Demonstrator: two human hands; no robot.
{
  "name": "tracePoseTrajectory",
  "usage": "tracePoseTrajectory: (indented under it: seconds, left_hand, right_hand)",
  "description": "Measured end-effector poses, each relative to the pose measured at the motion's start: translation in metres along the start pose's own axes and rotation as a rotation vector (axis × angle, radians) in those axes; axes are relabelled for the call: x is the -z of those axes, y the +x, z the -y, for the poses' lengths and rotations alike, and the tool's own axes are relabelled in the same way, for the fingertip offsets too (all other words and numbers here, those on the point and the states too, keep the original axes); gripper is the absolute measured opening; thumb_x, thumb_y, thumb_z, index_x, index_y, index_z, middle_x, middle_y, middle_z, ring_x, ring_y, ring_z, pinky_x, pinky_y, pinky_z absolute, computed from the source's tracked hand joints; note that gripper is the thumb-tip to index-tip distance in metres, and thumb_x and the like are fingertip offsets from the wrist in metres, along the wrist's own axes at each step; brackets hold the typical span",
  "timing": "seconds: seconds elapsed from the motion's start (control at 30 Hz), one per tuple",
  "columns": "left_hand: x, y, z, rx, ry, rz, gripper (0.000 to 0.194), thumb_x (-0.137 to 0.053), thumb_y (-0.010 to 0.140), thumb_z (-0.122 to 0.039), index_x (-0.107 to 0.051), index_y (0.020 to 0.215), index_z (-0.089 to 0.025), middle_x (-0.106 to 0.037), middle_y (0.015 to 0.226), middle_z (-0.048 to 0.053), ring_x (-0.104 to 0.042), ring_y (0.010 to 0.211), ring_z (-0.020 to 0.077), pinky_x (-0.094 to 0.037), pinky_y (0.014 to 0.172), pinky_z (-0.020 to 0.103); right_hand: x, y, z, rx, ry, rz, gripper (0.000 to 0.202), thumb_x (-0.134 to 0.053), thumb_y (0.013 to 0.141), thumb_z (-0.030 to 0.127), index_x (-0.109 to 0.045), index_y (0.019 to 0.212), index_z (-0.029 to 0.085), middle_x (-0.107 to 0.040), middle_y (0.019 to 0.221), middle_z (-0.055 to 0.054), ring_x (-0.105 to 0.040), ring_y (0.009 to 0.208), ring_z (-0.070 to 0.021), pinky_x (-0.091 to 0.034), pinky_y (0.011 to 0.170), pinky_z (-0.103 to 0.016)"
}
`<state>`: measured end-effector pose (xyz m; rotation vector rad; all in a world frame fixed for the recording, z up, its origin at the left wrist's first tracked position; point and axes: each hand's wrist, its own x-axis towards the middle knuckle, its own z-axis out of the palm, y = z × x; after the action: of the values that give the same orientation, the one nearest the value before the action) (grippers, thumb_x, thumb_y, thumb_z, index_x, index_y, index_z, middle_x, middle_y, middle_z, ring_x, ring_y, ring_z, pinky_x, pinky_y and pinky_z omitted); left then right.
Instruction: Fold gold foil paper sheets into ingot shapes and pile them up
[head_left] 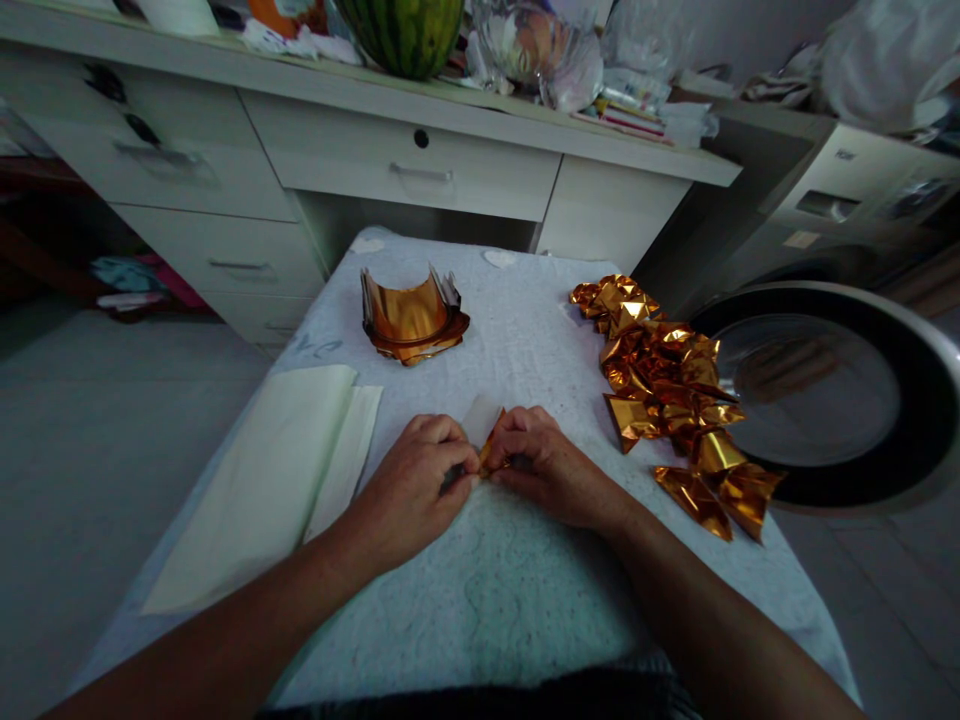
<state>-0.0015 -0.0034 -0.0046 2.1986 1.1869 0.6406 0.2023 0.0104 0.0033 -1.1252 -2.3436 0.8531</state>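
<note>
Between my two hands is a small sheet of gold foil paper [484,425], its pale side showing above the fingers and a bit of gold near the fingertips. My left hand [424,480] pinches its left edge with thumb and forefinger. On the other side, my right hand [544,465] is closed on the right edge, and its fingers hide much of the paper. Beyond the hands stands a curved stack of gold foil sheets [411,315]. To the right lies a heap of folded gold foil pieces [660,370].
Pale paper sheets [262,470] lie on the cloth-covered table [525,600] at the left. Behind it is a white desk [337,130] bearing a watermelon [405,30] and plastic bags. A washing machine's open round door [817,390] stands close to the table's right edge.
</note>
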Motion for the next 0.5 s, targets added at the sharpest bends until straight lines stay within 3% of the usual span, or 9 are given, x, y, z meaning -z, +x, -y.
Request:
tracePoseTrajectory:
  seconds: [0.27, 0.5]
  left_hand:
    - [0.0011, 0.0005, 0.0, -0.002, 0.001, 0.002, 0.011, -0.062, 0.08, -0.013, -0.065, 0.074, -0.021, -0.059, 0.084, 0.003, -0.052, 0.093, 0.0228, -0.044, 0.083, 0.04]
    - [-0.0012, 0.001, 0.0009, 0.004, 0.018, 0.0, 0.011, -0.062, 0.08, -0.012, -0.065, 0.074, -0.02, -0.058, 0.083, 0.002, -0.052, 0.093, 0.0221, -0.044, 0.084, 0.039]
  right_hand:
    - [-0.0001, -0.0005, 0.0008, 0.022, 0.022, -0.015, 0.007, -0.068, 0.086, 0.019, -0.067, 0.08, 0.021, -0.061, 0.09, -0.001, -0.054, 0.092, -0.0164, -0.034, 0.088, -0.036]
    - [-0.0014, 0.0003, 0.0032, 0.003, 0.025, -0.018, 0.009, -0.065, 0.086, 0.014, -0.066, 0.084, 0.023, -0.06, 0.087, 0.001, -0.051, 0.09, -0.0164, -0.033, 0.087, -0.035]
